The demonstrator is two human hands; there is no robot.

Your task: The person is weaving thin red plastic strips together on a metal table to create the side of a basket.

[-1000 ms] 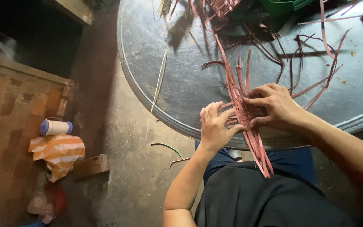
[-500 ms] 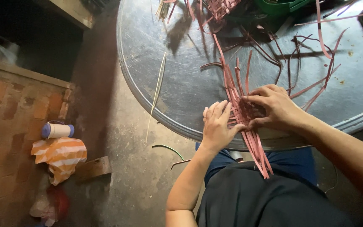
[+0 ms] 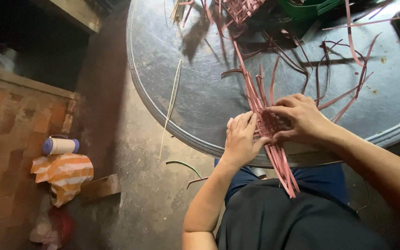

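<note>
head view | left hand has edged in since a second ago, fingers flat on the pink strips, lower centre at the round metal table edge | right hand pinches the same strips | weave being pressed tight, I judge | orange striped cloth lower left
</note>
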